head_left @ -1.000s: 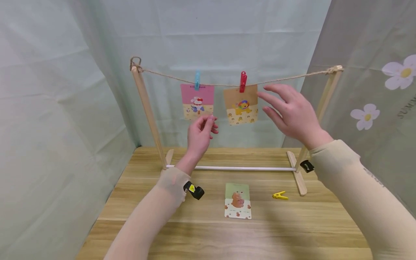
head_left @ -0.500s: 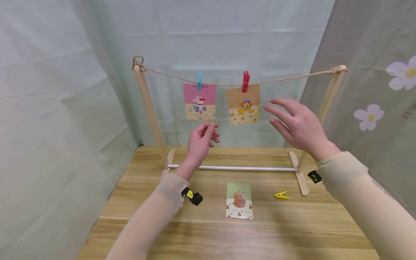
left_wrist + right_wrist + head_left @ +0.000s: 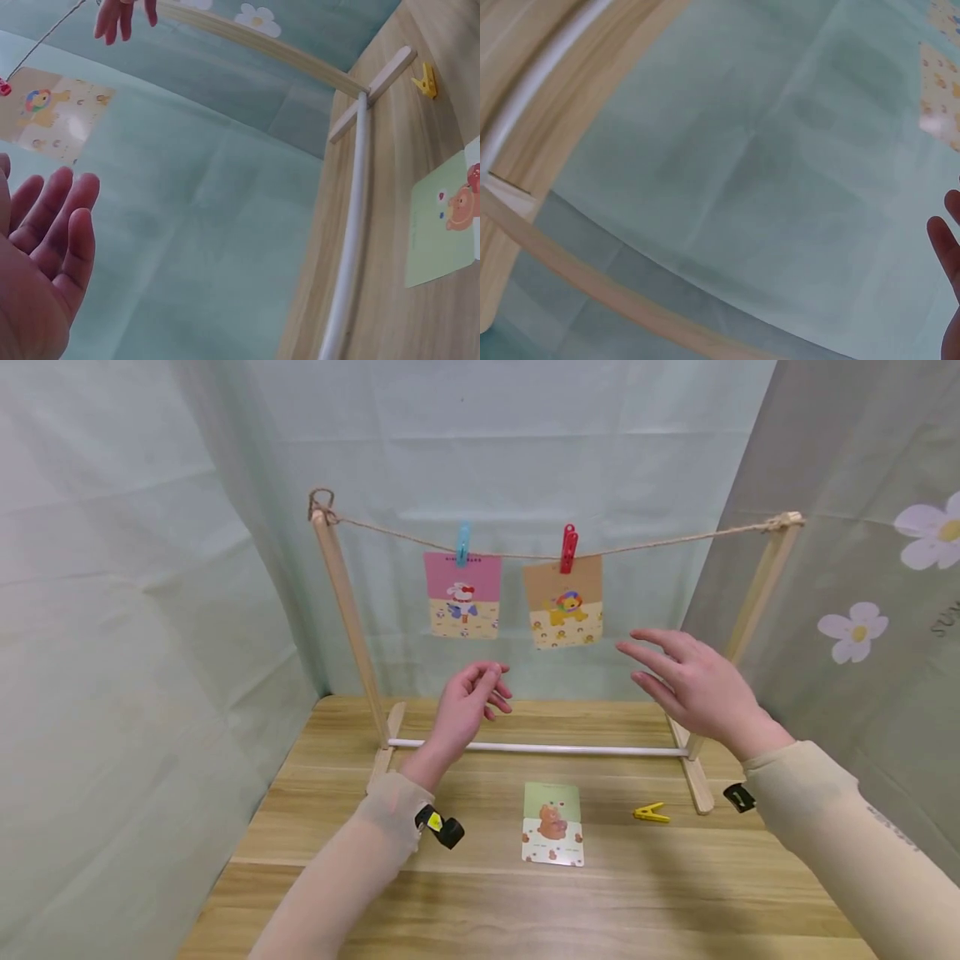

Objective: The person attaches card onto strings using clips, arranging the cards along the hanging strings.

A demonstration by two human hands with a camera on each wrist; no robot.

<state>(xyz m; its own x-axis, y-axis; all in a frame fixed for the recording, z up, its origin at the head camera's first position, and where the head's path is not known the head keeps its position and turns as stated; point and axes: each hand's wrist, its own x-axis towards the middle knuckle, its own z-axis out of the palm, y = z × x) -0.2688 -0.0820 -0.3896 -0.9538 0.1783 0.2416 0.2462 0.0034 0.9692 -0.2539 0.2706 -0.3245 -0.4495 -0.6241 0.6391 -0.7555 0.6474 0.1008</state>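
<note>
Two cards hang from a twine line (image 3: 667,544). A blue clothespin (image 3: 463,543) holds the pink rabbit card (image 3: 464,610), and a red clothespin (image 3: 568,550) holds the orange lion card (image 3: 564,606), which tilts slightly. Below the rabbit card is my left hand (image 3: 467,702), fingers loosely bent and nothing in them. My right hand (image 3: 693,685) hovers to the right of and below the lion card, fingers spread and holding nothing. On the table lie a green bear card (image 3: 552,827) and a yellow clothespin (image 3: 651,812).
Wooden posts (image 3: 345,627) carry the line at both ends, joined low down by a white rod (image 3: 555,748). The wooden table (image 3: 480,910) ends at a pale green cloth (image 3: 630,460) behind. A grey cloth with white flowers (image 3: 853,632) hangs at the right.
Both hands have come down from the hanging cards, the right one also moving a little to the right. The lion card and its red clothespin stay on the line.
</note>
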